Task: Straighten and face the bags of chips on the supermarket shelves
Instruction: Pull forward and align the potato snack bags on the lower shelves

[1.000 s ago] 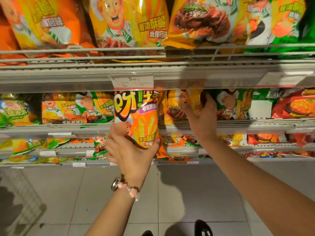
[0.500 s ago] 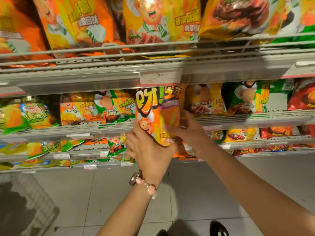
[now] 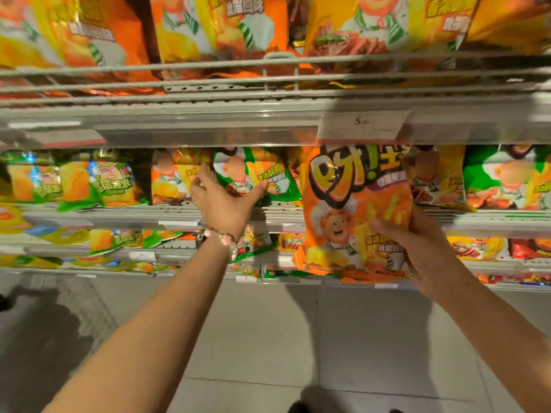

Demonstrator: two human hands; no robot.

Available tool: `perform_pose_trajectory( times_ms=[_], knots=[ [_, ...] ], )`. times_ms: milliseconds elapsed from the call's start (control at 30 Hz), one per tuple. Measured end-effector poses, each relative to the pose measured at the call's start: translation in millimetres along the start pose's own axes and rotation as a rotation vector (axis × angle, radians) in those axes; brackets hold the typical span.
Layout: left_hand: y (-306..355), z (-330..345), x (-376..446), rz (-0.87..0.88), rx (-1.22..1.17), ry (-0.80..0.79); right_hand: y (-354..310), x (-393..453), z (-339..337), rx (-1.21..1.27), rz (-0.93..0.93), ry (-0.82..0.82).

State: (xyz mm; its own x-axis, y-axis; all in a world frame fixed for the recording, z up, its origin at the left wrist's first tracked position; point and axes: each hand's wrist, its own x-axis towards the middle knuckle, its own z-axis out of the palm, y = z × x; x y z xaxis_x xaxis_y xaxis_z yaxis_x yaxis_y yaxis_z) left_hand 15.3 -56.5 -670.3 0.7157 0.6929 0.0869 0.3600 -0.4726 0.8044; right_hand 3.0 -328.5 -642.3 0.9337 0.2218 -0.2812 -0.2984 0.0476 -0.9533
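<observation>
My right hand (image 3: pixel 426 248) grips the lower right corner of a large orange chip bag (image 3: pixel 354 210) with a cartoon chef. The bag hangs upright in front of the middle shelf (image 3: pixel 167 214), its printed face toward me. My left hand (image 3: pixel 222 202), with a bead bracelet at the wrist, is up at that shelf further left. Its fingers are spread: fingertips on a small orange-yellow bag (image 3: pixel 174 180), thumb across the lower edge of a small green bag (image 3: pixel 259 177). Nothing is enclosed in it.
Big orange and yellow bags (image 3: pixel 226 28) fill the top shelf behind a wire rail (image 3: pixel 268 65). A price tag (image 3: pixel 362 126) hangs on the shelf edge above the held bag. Further small bags line the lower shelves (image 3: pixel 143 254). Grey tiled floor (image 3: pixel 268 338) lies below.
My left hand let go of the large orange bag and moved left onto the small bags on the middle shelf. My right hand took over the large bag, gripping its lower right corner.
</observation>
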Motion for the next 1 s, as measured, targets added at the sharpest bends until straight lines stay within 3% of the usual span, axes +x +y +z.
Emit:
perform_pose_trajectory(
  times_ms=[267,667,800,1000],
  knots=[
    [-17.0,11.9,34.2,-0.033,-0.126,-0.152,-1.6,2.3,-1.3,-0.014,-0.010,0.029],
    [3.6,-1.2,32.5,-0.052,-0.361,-0.067,3.6,-2.4,9.9,-0.072,0.000,-0.009],
    [8.0,-22.5,26.3,-0.111,-0.474,-0.114,5.0,-5.4,16.9,-0.123,-0.011,0.000],
    [-9.7,-62.4,7.6,-0.189,-0.429,-0.137,-0.7,-4.6,34.3,-0.139,-0.072,0.070]
  ],
)
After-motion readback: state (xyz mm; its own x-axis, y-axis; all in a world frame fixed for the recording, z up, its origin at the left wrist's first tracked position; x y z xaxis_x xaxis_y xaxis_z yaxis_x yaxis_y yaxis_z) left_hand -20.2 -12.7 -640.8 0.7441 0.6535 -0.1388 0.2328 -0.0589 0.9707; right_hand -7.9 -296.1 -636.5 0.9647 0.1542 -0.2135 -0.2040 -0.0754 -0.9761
